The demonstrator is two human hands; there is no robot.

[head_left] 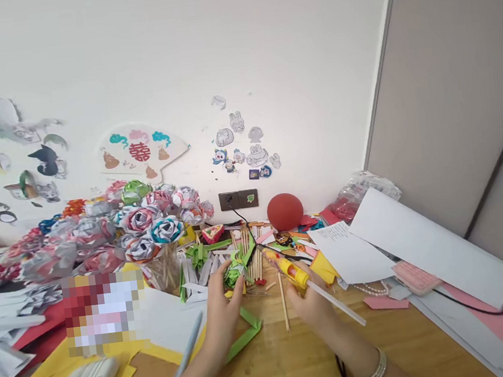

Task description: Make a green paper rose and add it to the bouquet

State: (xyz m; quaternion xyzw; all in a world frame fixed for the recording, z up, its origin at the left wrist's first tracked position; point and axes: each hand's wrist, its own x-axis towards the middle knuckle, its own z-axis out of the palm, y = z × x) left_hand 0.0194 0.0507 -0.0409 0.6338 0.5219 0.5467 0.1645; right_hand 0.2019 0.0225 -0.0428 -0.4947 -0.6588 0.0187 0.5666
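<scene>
My left hand (222, 310) is closed around a small green and white folded-paper flower (234, 273), held above the middle of the table. In my right hand (314, 305) is a yellow hot glue gun (285, 266), its nozzle end angled up and left toward the flower. A translucent glue stick (337, 304) sticks out of its back end. A green folded paper strip (245, 337) lies under my left hand. Between the two hands a thin wooden stick (285, 306) rests on the wood.
Many finished paper roses (141, 219) stand at the back left. White and green paper strips (193, 274) and wooden sticks pile behind my hands. A red balloon (285, 211) sits by the wall near a socket (238, 200). Paper sheets (430, 241) cover the right; a pen (191, 340) lies left.
</scene>
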